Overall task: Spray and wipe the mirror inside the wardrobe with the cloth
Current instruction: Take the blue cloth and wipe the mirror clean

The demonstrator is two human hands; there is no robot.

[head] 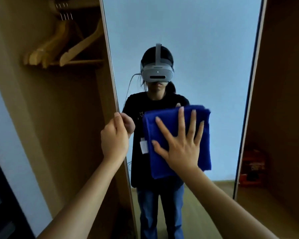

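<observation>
A tall mirror (197, 49) in a thin metal frame fills the middle of the head view, between wooden wardrobe walls. A folded blue cloth (162, 164) lies flat against the glass at chest height. My right hand (181, 144) presses on the cloth with its fingers spread wide. My left hand (115, 137) is closed around the mirror's left edge, thumb on the frame. The mirror reflects a person wearing a headset, a dark shirt and jeans. No spray bottle is in view.
Several wooden hangers (62, 47) hang on a rail in the wardrobe compartment at the upper left. A wooden wardrobe panel (283, 100) stands at the right, with an orange box (252, 168) low beside the mirror's right edge. A pale wall shows at the far left.
</observation>
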